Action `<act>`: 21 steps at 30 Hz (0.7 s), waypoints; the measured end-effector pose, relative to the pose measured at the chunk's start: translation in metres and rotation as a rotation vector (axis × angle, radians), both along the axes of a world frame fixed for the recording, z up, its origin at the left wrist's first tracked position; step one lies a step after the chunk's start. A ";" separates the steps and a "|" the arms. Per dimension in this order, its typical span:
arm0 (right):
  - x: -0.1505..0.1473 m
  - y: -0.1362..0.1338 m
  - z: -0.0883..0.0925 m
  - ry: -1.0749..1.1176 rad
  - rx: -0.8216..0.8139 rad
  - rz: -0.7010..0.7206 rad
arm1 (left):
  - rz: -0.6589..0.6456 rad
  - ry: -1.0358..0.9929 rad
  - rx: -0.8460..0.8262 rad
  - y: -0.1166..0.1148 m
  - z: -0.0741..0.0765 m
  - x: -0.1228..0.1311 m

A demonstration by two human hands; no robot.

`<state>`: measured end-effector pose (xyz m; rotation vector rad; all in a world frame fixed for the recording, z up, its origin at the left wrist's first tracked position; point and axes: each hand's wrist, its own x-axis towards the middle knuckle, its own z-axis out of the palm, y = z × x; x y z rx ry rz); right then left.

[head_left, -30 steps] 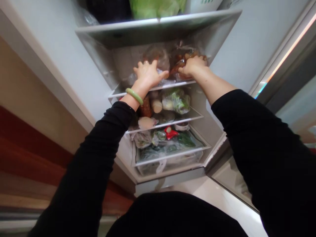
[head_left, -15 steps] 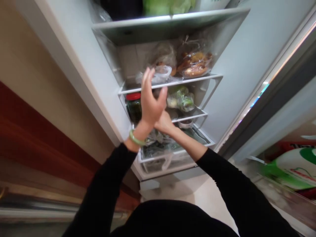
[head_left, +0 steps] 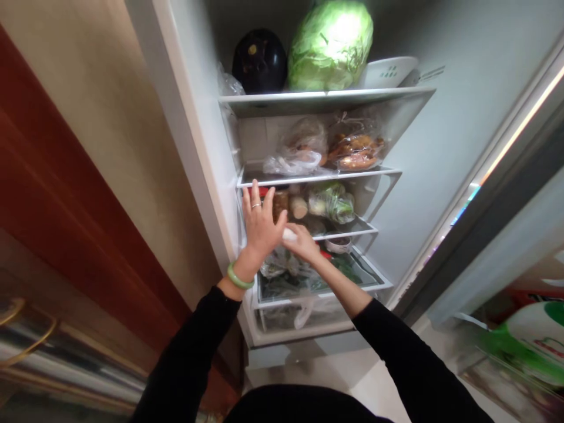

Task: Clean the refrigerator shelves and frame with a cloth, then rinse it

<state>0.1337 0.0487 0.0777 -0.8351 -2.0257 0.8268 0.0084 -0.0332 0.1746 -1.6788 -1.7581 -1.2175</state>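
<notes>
My left hand (head_left: 261, 223), with a ring and a green bangle (head_left: 239, 276), has its fingers spread in front of a shelf inside the open fridge. My right hand (head_left: 303, 242) is closed around a small white thing (head_left: 289, 235), whose kind I cannot make out. The right fist is close by the left thumb; whether they touch I cannot tell. Behind the left fingers, a jar's red lid (head_left: 263, 191) shows in part. A brownish jar (head_left: 281, 203) stands beside it, with wrapped green vegetables (head_left: 331, 201) further right.
A cabbage (head_left: 330, 50), an eggplant (head_left: 259, 61) and a white bowl (head_left: 391, 71) are on the top shelf. Below lie clear bags of food (head_left: 356, 150). A small bowl (head_left: 338, 244) stands lower. The open door holds a green and white package (head_left: 533, 341) at right.
The view has tilted up, bringing the cabbage and eggplant into sight. My left hand has turned and spread its fingers. The white thing now shows in my right hand.
</notes>
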 end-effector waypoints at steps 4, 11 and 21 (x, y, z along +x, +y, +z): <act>0.032 -0.007 0.066 0.444 -0.110 0.089 | 0.025 -0.076 -0.020 0.006 -0.004 -0.011; -0.036 0.022 0.214 -0.042 0.382 0.030 | 0.002 -0.079 0.006 0.010 -0.008 -0.018; -0.091 0.042 0.224 -0.291 0.169 0.168 | 0.018 -0.028 0.046 0.004 0.017 -0.020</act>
